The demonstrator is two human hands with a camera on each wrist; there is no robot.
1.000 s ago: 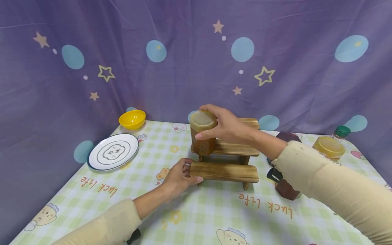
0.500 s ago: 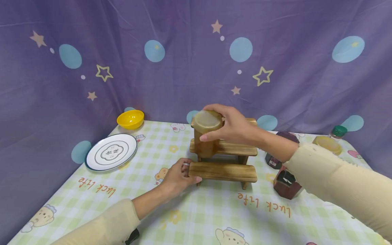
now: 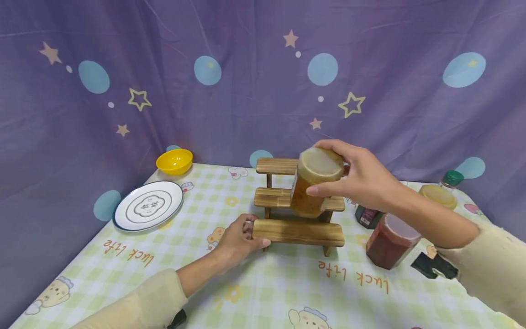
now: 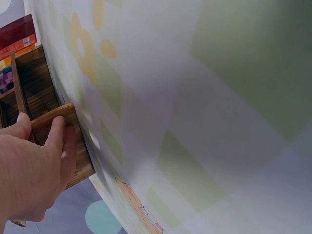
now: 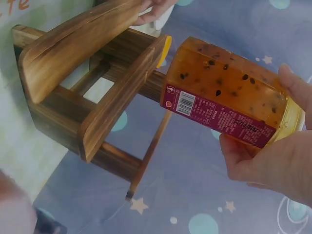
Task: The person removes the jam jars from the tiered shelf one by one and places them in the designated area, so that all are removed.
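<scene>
A three-tier wooden display stand [image 3: 297, 231] sits on the checkered cloth. My left hand [image 3: 238, 238] grips the left end of its lowest step, thumb in front; in the left wrist view the fingers [image 4: 57, 134] lie against the step's end. In my right hand [image 3: 361, 178] is a jar of orange jam [image 3: 307, 194], held near its pale yellow lid and tilted. The right wrist view shows dark seeds and a maroon label on the jam jar [image 5: 219, 92]. The jar overlaps the right part of the middle tier in the head view.
Right of the stand are a dark red jar [image 3: 390, 242] and a darker jar [image 3: 367, 217], partly behind the right arm. Farther right are a yellow-lidded jar [image 3: 439, 195] and a green-capped bottle [image 3: 453, 177]. A white plate [image 3: 127, 219] and yellow bowl [image 3: 174, 162] lie left.
My right hand has moved right with the jam jar, from the left end of the middle tier to its right part, and the jar tilts more. My left hand keeps its grip on the step.
</scene>
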